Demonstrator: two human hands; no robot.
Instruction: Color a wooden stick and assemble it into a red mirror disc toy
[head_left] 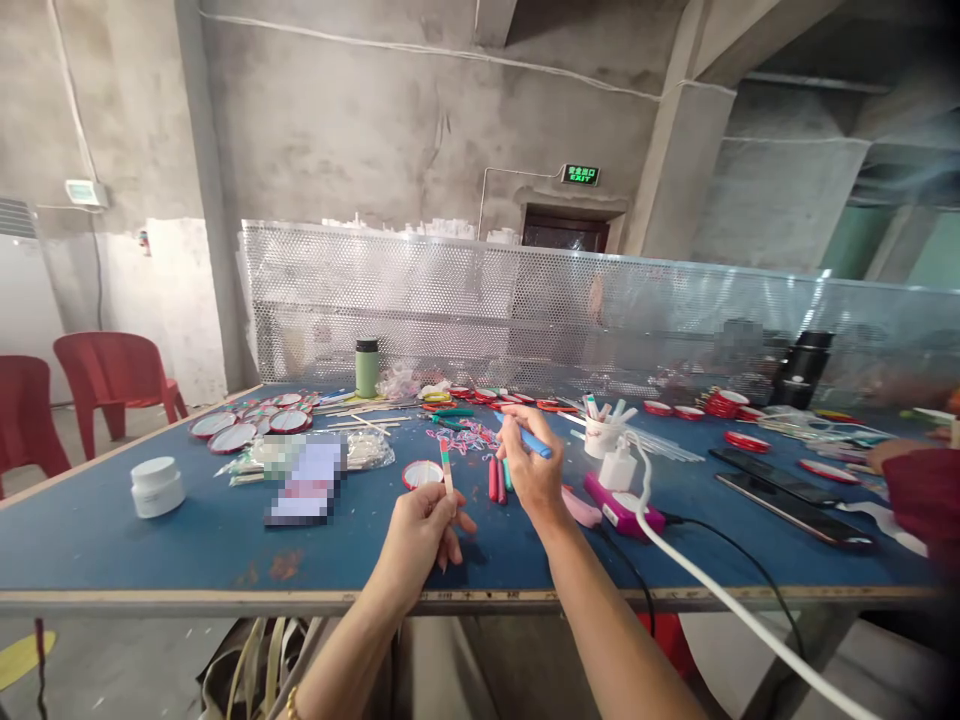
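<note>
My left hand pinches a thin, flat wooden stick near its lower end. The stick points up, and its top has green and red bands. Closed around a blue pen, my right hand is a little higher and to the right, apart from the stick. Between the hands lie red and pink pens and a green one partly hidden by my right hand. A round white disc with a red rim is just behind the stick.
A white jar, a phone and rimmed discs are to the left. To the right are a cup of sticks, a purple power block with cables and dark phones. Another person's sleeve shows at the right edge.
</note>
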